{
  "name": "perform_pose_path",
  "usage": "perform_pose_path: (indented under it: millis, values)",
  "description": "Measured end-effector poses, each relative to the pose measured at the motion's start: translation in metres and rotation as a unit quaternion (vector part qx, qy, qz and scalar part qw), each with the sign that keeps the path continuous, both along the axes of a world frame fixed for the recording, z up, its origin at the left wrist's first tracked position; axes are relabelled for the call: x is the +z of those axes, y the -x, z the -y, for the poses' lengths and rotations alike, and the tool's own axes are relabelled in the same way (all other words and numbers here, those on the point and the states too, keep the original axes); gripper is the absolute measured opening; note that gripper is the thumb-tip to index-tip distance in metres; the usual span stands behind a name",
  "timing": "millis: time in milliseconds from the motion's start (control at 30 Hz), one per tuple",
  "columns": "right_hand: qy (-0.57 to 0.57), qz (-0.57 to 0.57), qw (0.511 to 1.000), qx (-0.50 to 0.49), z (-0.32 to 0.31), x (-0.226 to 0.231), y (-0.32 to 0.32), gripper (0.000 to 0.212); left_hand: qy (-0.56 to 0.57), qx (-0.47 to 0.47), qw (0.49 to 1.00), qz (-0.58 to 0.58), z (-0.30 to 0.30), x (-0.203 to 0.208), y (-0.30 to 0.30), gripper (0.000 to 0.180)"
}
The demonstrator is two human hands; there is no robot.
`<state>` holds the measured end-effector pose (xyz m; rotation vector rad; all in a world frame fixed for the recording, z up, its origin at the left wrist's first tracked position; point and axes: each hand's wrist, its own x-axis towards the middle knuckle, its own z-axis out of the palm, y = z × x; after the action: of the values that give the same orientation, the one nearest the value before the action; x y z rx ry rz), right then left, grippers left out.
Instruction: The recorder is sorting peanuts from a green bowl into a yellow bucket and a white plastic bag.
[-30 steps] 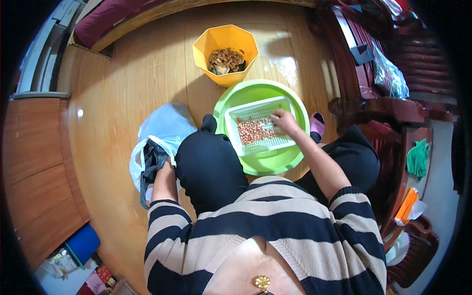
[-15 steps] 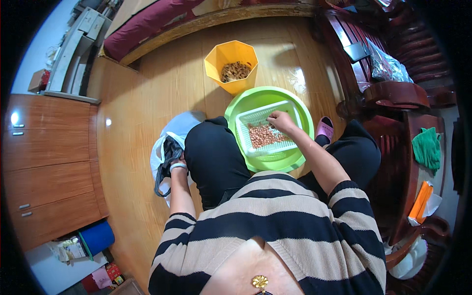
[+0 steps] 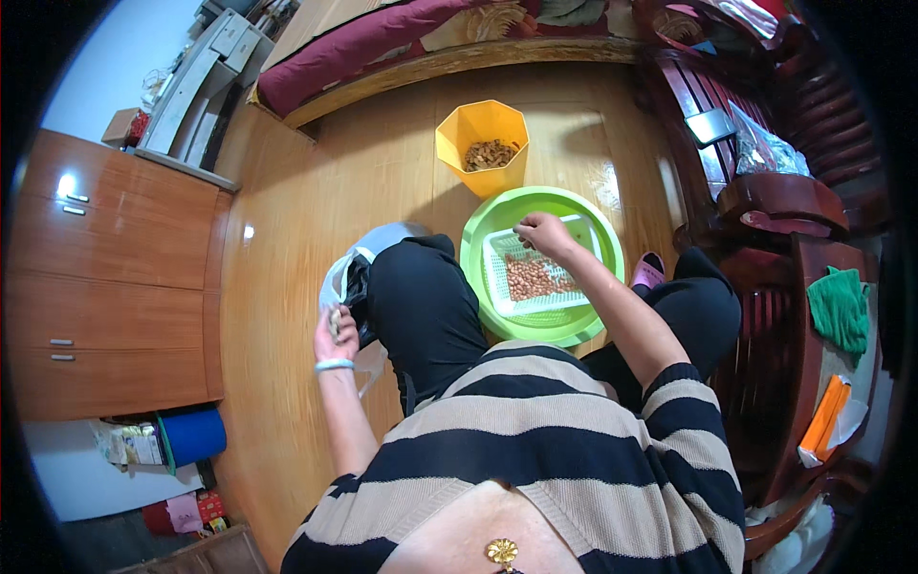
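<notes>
My left hand is beside my left knee, its fingers curled round a few small pale things that look like peanuts in the shell. Next to it is a bag with a black lining inside a white one, partly hidden by my knee. My right hand hovers over the far side of a white mesh basket, fingers pinched together; anything between them is too small to make out. Reddish shelled peanuts lie in the basket, which sits in a round green basin on the floor.
Beyond the basin stands a yellow bin with brown shells in it. A dark wooden bench is at the right, with a green cloth nearby. Wooden cabinets line the left, and a bed the far side.
My left hand has come out of the bag toward me, now with the small pale things in it. My right hand stays pinched above the basket. The whole view has shifted slightly.
</notes>
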<state>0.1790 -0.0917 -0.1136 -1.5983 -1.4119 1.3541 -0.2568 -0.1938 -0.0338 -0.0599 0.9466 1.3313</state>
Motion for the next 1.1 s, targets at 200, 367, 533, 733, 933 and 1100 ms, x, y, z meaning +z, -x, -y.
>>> perform_pose_path:
  millis: [200,367,533,733,933,1100]
  values:
    - [-0.057,-0.048,0.997,0.007,-0.016,0.091,0.010,0.021,-0.212,-0.219,0.950,-0.060,-0.091,0.097,-0.098,0.026]
    - [-0.131,-0.168,0.977,-0.010,-0.020,0.155,0.005,0.018,-0.183,-0.415,0.891,0.020,-0.134,0.116,-0.205,0.037]
    - [-0.132,-0.240,0.960,-0.051,-0.018,0.157,-0.028,0.021,-0.139,-0.488,0.861,0.026,-0.155,0.085,-0.273,0.038]
    - [-0.113,-0.200,0.973,-0.033,-0.012,0.130,-0.048,0.028,-0.127,-0.509,0.851,0.030,-0.163,0.050,-0.304,0.031]
    - [-0.063,-0.192,0.978,-0.058,-0.024,0.110,-0.038,0.026,-0.099,-0.473,0.876,0.002,-0.166,0.033,-0.305,0.032]
    - [-0.109,-0.205,0.963,-0.137,-0.017,0.096,-0.023,0.024,-0.085,-0.389,0.917,-0.014,-0.172,0.023,-0.298,0.036]
